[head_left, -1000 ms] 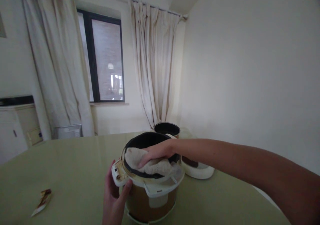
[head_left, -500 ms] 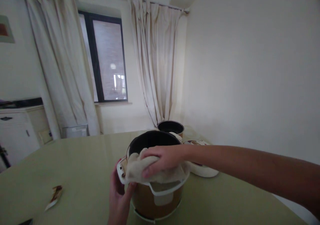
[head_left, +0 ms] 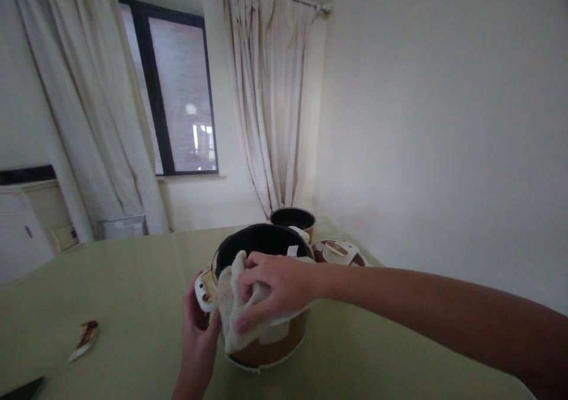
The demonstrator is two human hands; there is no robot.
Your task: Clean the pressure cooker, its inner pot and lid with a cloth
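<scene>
A rice cooker body (head_left: 248,352), brownish with a white rim and a black interior, stands on the table in front of me. At its left side my left hand (head_left: 199,329) grips the white, brown-stained side lug (head_left: 206,290) on the rim. My right hand (head_left: 279,284) reaches in from the right, its fingers closed on a bunched off-white cloth (head_left: 231,305). That cloth drapes over the near left part of the rim and hangs down the outer wall. Cloth and hand cover much of the front rim.
Behind the cooker stands a black-lined inner pot (head_left: 293,218). The white and brown cooker lid (head_left: 338,251) lies to its right. On the left of the green table (head_left: 137,293) are a stained white piece (head_left: 84,341) and a dark flat object (head_left: 26,388).
My right hand has gathered the cloth towards the left, and more of it hangs down the outside. The front rim is now more covered. My left hand keeps its hold; the view has shifted slightly.
</scene>
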